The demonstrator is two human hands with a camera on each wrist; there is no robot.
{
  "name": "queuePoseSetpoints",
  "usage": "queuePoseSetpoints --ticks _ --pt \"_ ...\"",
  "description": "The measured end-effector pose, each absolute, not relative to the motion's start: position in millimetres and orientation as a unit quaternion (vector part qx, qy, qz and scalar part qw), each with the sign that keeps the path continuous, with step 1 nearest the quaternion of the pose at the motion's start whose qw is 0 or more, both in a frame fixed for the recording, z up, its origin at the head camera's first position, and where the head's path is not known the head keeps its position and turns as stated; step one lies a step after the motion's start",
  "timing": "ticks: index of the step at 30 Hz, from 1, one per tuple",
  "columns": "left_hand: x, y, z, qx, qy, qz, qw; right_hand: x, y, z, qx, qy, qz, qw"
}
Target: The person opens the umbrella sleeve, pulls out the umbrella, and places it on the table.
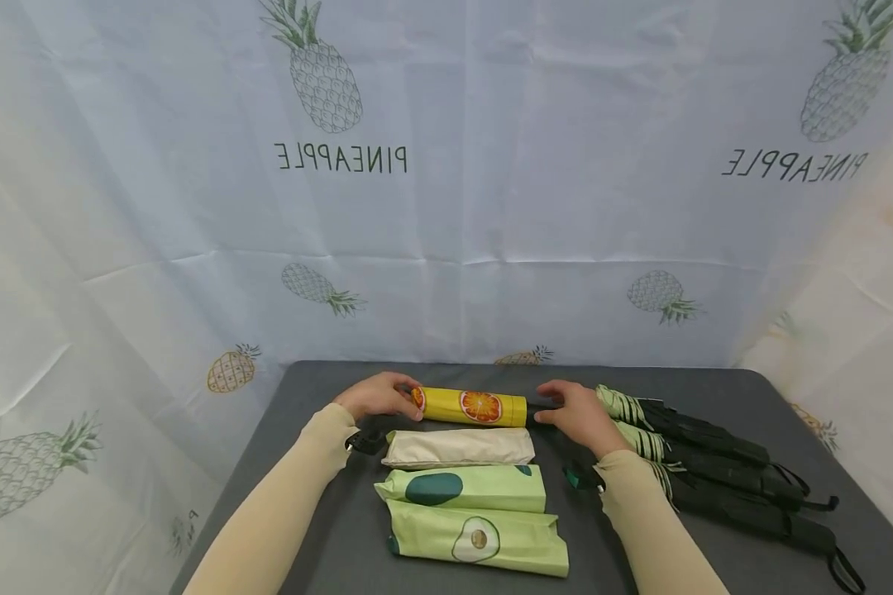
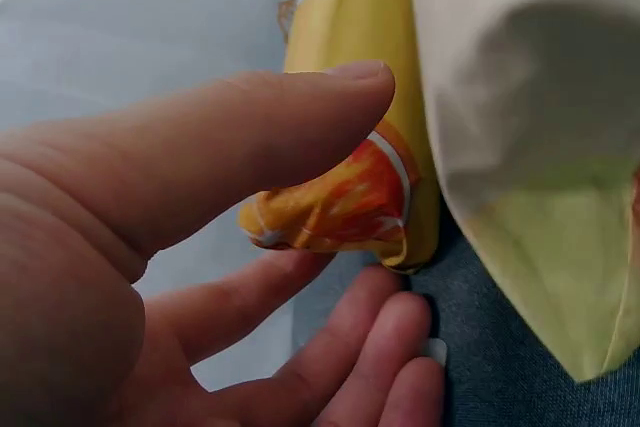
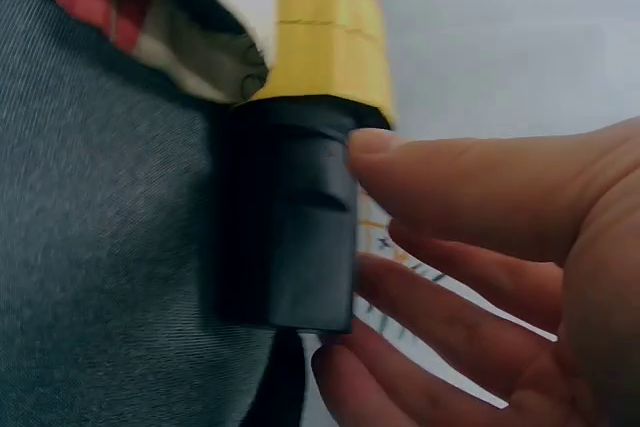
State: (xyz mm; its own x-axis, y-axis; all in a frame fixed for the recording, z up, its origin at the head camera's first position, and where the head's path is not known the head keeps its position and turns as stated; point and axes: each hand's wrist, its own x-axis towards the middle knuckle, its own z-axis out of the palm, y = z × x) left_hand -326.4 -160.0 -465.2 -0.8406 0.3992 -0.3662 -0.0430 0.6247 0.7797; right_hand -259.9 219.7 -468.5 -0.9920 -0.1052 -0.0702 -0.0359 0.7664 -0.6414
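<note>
A folded umbrella in a yellow sleeve (image 1: 454, 405) printed with orange slices lies crosswise at the back of the table. Its black handle (image 3: 310, 237) sticks out on the right. At the sleeve's left end is my left hand (image 1: 381, 397); in the left wrist view the thumb lies over the sleeve's end while the fingers spread loosely below. My right hand (image 1: 580, 416) is beside the handle, thumb tip at its edge near the sleeve's opening and fingers loosely bent alongside. Nearer me lie a cream sleeve (image 1: 457, 447) and two light green sleeves, one with an avocado print (image 1: 517, 545).
On the right, several dark folded umbrellas (image 1: 722, 471) with green striped ends and wrist straps lie side by side. The dark grey table (image 1: 327, 537) has a white pineapple-print curtain (image 1: 521, 207) behind it and at both sides.
</note>
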Motion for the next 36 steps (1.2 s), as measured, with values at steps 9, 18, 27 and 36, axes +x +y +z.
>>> queuePoseSetpoints --ticks 9,18,27,36 --pt "-324 -161 -470 0.107 0.870 0.413 0.247 -264 220 -481 -0.058 0.952 -0.292 0.070" --pt "-313 -163 -469 0.110 0.869 0.414 0.246 -254 216 -481 -0.066 0.950 -0.303 0.030" --pt "-285 -177 -430 0.137 0.840 0.479 0.216 -234 221 -458 -0.067 0.916 -0.396 0.000" --pt "-254 -186 -438 0.182 0.763 0.570 0.243 -207 233 -449 -0.062 0.853 -0.516 0.059"
